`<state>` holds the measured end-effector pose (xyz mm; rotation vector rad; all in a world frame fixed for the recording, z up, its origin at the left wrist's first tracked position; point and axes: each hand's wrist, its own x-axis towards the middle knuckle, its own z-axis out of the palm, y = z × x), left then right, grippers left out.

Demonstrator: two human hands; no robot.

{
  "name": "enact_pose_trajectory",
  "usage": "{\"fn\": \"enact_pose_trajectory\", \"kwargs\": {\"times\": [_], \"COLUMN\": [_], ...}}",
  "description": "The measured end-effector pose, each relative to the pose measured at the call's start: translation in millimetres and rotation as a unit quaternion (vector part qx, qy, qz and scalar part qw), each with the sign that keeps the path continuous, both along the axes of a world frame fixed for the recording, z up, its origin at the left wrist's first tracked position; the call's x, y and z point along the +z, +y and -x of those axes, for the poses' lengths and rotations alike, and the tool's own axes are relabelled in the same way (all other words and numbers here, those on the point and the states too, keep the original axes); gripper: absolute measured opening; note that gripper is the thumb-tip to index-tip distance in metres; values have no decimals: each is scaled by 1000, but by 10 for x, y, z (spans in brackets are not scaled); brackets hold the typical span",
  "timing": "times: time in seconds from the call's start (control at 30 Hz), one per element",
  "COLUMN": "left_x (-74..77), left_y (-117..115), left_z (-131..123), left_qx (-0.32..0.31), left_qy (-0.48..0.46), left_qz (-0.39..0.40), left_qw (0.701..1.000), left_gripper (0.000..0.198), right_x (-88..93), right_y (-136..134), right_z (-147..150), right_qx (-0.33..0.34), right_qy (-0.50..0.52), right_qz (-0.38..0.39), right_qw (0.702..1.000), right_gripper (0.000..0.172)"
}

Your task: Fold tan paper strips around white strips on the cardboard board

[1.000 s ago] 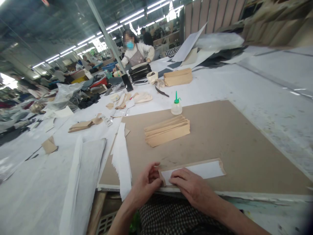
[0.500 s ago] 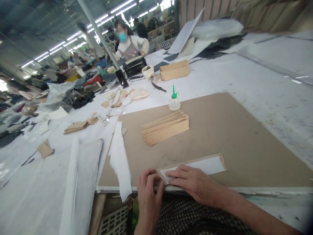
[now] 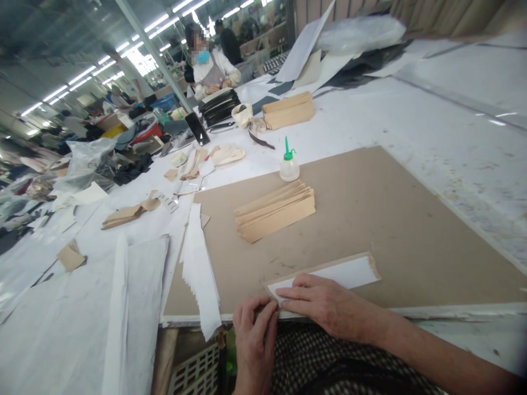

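Observation:
A white paper strip (image 3: 349,273) lies on a slightly larger tan strip (image 3: 374,265) near the front edge of the brown board (image 3: 395,219). My right hand (image 3: 319,302) rests flat over the left part of the white strip, fingers stretched out. At the strip's lower left corner, my left hand (image 3: 257,329) pinches the tan edge between thumb and fingertips; the exact hold is partly hidden. Further back on the board lies a fanned stack of tan strips (image 3: 275,211). Behind that stack stands a small bottle with a green spout (image 3: 290,167).
Jagged white paper strips (image 3: 201,274) overlap the board's left edge. A phone (image 3: 197,129), black stacked pieces (image 3: 220,107) and another tan stack (image 3: 288,111) are further back. A masked person (image 3: 212,68) is across the table. A plastic crate (image 3: 195,373) sits below.
My left hand's fingers have drawn together and closed at the strip's left corner. The right hand stays on the strip. The whole view has shifted slightly.

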<state>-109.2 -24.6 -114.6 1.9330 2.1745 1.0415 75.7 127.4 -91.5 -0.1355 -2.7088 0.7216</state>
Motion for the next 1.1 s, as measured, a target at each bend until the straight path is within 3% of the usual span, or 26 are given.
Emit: {"fn": "enact_pose_trajectory", "kwargs": {"times": [0.37, 0.6, 0.67, 0.87, 1.1], "left_x": [23, 68, 99, 186, 83], "left_y": [-5, -5, 23, 57, -33], "left_z": [16, -69, -76, -12, -98], "left_qx": [-17, -44, -48, -61, -78], "left_qy": [84, 229, 220, 33, 93], "left_qz": [11, 53, 61, 55, 24], "left_qw": [996, 971, 973, 996, 992], "left_gripper": [35, 43, 43, 30, 44], "right_x": [-54, -78, -83, -99, -109], "right_y": [4, -2, -10, -67, -156], "right_z": [3, -8, -15, -35, -21], "right_qx": [-6, 0, -5, -31, -64], "right_qy": [33, 32, 38, 35, 27], "right_qz": [11, 37, 43, 46, 16], "right_qw": [999, 999, 998, 998, 997], "right_gripper": [41, 38, 38, 36, 41]}}
